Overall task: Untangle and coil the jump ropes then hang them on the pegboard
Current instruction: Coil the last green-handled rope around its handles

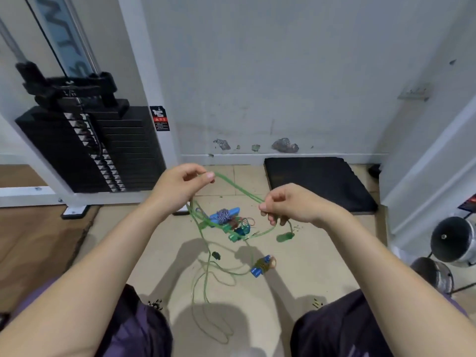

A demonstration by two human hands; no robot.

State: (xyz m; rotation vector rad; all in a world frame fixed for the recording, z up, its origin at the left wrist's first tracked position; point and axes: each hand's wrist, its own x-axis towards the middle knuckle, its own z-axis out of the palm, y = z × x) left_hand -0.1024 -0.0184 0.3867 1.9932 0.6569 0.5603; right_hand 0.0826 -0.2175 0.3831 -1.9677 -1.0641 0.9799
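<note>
Weight stack (85,148) far left against the wall, not involved. Left hand (177,186) up over the floor, fingertips pinched on the green rope (238,189); below that hand the rope drops in several strands to the tile. A doubled length runs taut-ish from the left pinch down to the right hand (293,204), fingers curled round it, thumb and forefinger nipping the strands. Below the right hand the rope loops away and a green handle (284,237) dangles or lies just under it — can't tell which.

Between the hands, on the floor: the pile (229,220) of other ropes, blue and green handles knotted together, a striped cord ball on top. Nearer the knees, loose green loops and a small blue bundle (262,265). Black mat (316,184) beyond, by the wall. No pegboard in view.

Step looks like early untangling — working the green rope free. Best to feed the strand hand over hand, keep slack, not yank against the pile, or the knots will tighten.
</note>
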